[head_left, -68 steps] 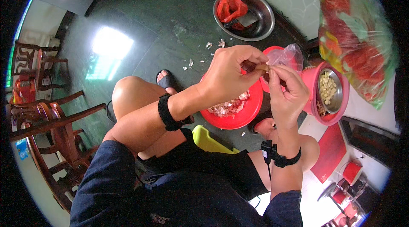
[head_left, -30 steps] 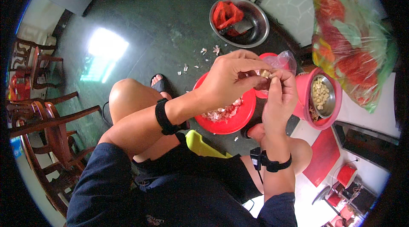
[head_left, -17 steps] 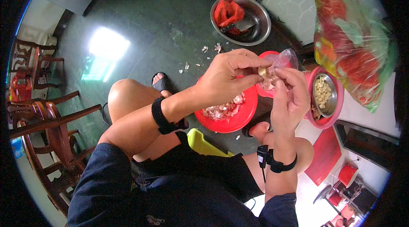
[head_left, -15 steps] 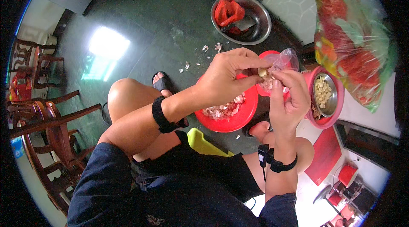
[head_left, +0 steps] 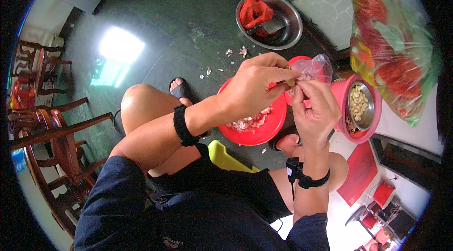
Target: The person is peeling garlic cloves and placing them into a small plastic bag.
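My left hand (head_left: 255, 83) is closed, pinching a small garlic clove (head_left: 291, 82) between thumb and fingertips. Against the same clove, the thumb and finger of my right hand (head_left: 317, 112) press together; any bit of skin between them is too small to make out. Below my left hand is a red basin (head_left: 272, 133) holding pale garlic skins (head_left: 250, 123). Partly hidden behind my fingers stands a smaller red container (head_left: 299, 58) with a clear plastic bag (head_left: 317, 68) in it. Peeled cloves (head_left: 357, 105) fill a steel bowl (head_left: 370, 118), which rests in a pink bucket (head_left: 343, 91).
A steel basin (head_left: 296, 34) at the far side holds a red net bag (head_left: 255, 11) and a knife (head_left: 272, 25). Garlic skin scraps (head_left: 243, 51) litter the dark floor. A filled plastic bag (head_left: 391, 57) hangs at right. Wooden chairs (head_left: 66, 145) stand left; a yellow-green stool (head_left: 222, 156) is beneath me.
My right hand's fingertips have closed in on the clove and shifted slightly left. My left hand still holds the clove in nearly the same place.
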Action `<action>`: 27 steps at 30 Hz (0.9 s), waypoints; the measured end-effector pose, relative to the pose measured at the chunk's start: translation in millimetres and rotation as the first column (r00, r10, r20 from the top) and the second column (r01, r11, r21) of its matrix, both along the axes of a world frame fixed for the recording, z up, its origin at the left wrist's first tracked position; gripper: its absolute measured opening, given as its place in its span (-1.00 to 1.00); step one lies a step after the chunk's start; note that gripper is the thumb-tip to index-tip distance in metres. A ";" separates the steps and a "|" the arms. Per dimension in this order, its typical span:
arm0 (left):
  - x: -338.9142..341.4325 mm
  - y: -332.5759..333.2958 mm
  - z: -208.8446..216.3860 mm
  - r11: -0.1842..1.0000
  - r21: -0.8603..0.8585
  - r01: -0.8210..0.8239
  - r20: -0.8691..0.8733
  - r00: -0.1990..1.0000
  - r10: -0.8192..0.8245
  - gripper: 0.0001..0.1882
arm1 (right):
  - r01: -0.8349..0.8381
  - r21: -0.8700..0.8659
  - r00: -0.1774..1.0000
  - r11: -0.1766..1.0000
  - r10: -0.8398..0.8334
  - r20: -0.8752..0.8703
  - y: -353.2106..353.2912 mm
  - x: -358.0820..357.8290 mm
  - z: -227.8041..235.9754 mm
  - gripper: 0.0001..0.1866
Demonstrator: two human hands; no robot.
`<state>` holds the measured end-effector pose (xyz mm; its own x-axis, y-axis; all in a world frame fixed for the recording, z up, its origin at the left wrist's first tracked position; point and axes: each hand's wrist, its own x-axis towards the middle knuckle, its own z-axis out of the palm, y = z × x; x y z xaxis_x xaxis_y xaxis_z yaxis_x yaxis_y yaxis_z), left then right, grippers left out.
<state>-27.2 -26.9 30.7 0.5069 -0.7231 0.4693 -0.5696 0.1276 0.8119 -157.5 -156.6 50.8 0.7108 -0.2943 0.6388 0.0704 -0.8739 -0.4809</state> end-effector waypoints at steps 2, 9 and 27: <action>0.9 -0.6 0.9 1.000 0.024 0.002 -0.001 1.000 -0.002 -0.64 | 0.028 -0.052 1.000 0.998 -0.027 0.007 -0.8 0.1 -2.2 -0.76; 0.1 -1.5 0.6 0.995 0.003 0.100 -0.183 0.978 -0.098 -0.59 | 0.047 0.084 0.999 0.995 -0.047 0.004 0.3 3.9 -12.7 -0.79; 3.4 -1.2 2.8 0.955 -0.144 0.259 -0.784 0.559 -0.270 -0.71 | -0.026 0.800 0.999 0.599 0.050 -0.005 2.1 -3.1 -8.3 -0.89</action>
